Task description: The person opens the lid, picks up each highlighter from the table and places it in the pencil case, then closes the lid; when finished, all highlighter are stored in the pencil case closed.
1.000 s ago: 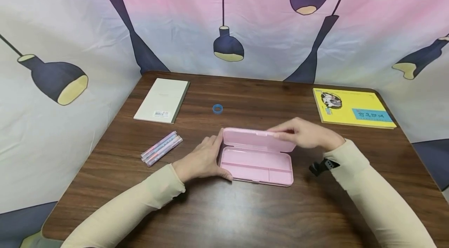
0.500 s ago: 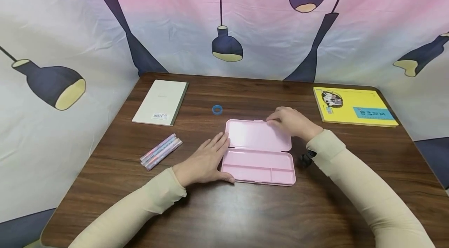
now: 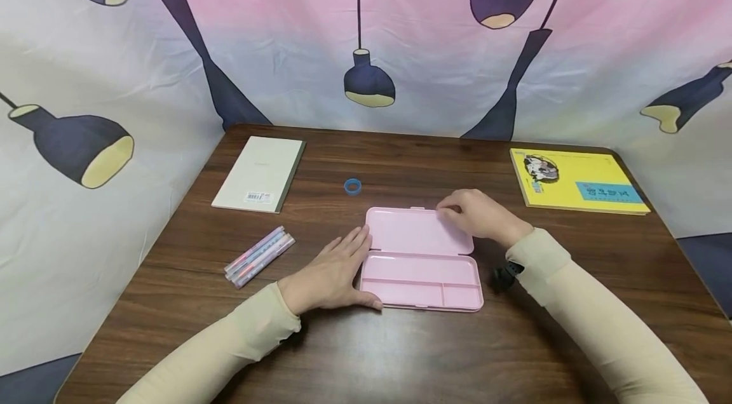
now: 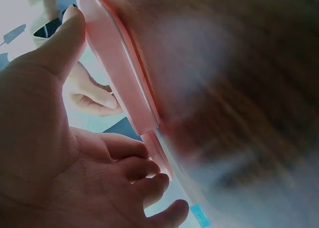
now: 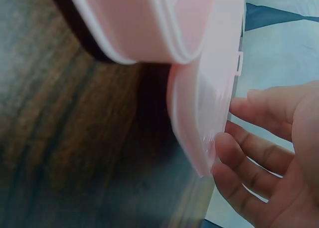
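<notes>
A pink plastic pencil case (image 3: pixel 406 293) lies unfolded on the table, its lid (image 3: pixel 412 229) laid back flat on the far side. Low dividers split its base into compartments, and nothing lies in them. My left hand (image 3: pixel 334 270) rests against the case's left edge, fingers extended along the lid hinge and thumb at the near corner. In the left wrist view the palm faces the case's side wall. My right hand (image 3: pixel 480 216) touches the lid's far right corner with loosely bent fingers. The right wrist view has its fingertips (image 5: pixel 222 145) against the lid's rim.
Several slim pens (image 3: pixel 260 258) lie bundled left of my left hand. A cream notebook (image 3: pixel 260 172) is at the back left, a blue ring (image 3: pixel 352 186) behind the case, a yellow book (image 3: pixel 580 181) at the back right. A patterned cloth hangs behind the table.
The lid has swung from partly raised to lying back flat, my right hand moving with it to its far corner. My left hand has stayed at the case's left edge.
</notes>
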Demonstrator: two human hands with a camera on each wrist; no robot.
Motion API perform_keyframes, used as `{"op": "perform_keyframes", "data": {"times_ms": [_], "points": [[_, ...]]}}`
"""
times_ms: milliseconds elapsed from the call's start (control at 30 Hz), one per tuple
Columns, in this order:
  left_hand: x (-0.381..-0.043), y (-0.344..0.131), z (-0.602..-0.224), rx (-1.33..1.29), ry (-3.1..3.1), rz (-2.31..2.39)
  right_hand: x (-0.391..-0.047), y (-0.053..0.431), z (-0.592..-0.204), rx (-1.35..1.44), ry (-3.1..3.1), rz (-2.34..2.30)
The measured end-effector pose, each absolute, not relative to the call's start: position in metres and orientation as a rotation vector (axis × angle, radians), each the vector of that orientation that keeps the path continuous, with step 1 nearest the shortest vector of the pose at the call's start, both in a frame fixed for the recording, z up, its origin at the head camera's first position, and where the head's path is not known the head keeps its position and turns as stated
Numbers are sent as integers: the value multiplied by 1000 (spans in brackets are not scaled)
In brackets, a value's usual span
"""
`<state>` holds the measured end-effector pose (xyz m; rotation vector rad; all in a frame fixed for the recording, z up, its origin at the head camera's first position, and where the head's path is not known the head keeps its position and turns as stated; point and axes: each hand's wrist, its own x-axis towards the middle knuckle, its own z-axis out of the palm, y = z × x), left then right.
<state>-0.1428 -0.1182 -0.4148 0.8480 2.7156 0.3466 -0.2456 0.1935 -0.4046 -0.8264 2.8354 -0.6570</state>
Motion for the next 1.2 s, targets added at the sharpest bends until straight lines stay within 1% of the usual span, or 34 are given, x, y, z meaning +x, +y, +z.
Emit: {"op": "perform_keyframes", "data": {"times_ms": [233, 400, 600, 767, 1033, 1200], "points": [[-143, -117, -414, 841, 2705, 330, -232, 206, -403, -848, 2897, -737], [-144, -115, -415, 844, 2695, 326, -202, 229, -403, -827, 3033, -815], [-146, -116, -415, 844, 2694, 332, -153, 263, -406, -712, 3220, -767], [-147, -119, -414, 830, 2707, 307, -119, 287, -409, -594, 3329, -732], [-149, -119, -411, 819, 2701, 325, -87, 320, -416, -423, 3387, -633], [-147, -118, -412, 821, 2688, 338, -74, 331, -422, -285, 3340, -596]]}}
